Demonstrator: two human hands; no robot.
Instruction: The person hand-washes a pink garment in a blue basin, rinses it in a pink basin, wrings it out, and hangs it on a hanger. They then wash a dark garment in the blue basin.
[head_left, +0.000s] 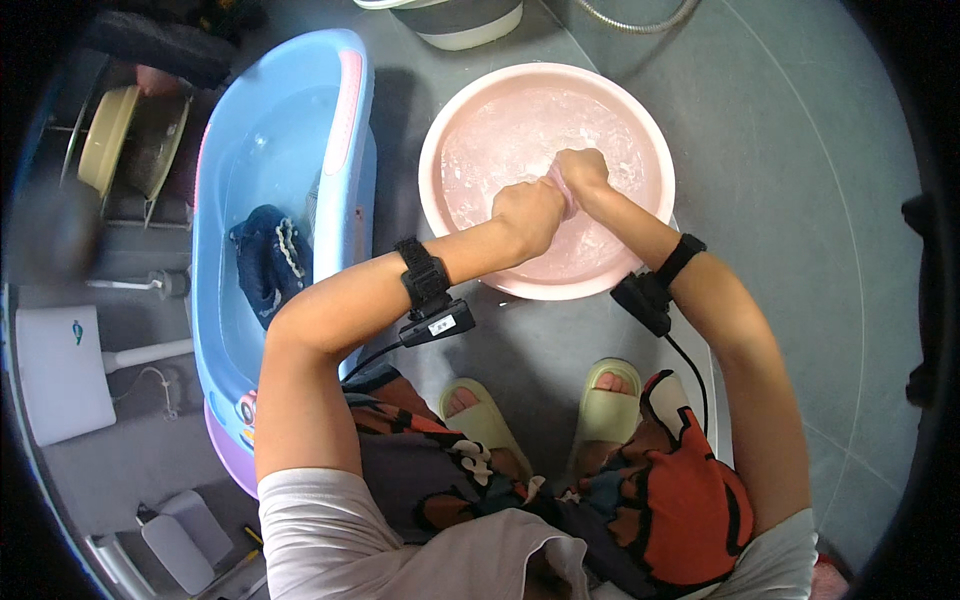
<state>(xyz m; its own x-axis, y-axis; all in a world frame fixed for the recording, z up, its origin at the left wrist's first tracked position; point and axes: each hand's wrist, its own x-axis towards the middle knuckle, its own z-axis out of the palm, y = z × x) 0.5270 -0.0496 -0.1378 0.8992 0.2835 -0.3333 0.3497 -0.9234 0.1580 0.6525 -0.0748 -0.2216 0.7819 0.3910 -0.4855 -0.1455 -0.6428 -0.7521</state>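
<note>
Over a round pink plastic basin (431, 176) of rippling water, my left hand (531, 214) and my right hand (581, 174) are both clenched on a pink cloth (561, 191). The fists sit close together, and the cloth between them looks bunched or twisted. Most of it is hidden inside my fingers. A black strap with a small box and a cable is worn on each forearm. To the left stands a blue plastic baby bathtub (206, 300) with water in it. Dark blue denim clothing (266, 255) lies in that water, with a striped cloth partly hidden behind the tub's rim.
A grey-and-white bucket (469, 22) and a metal shower hose (637, 28) are beyond the basin. Yellow basins (109, 142) rest on a rack at far left, above a white cistern (64, 375). My slippered feet (480, 416) are on the grey tiled floor.
</note>
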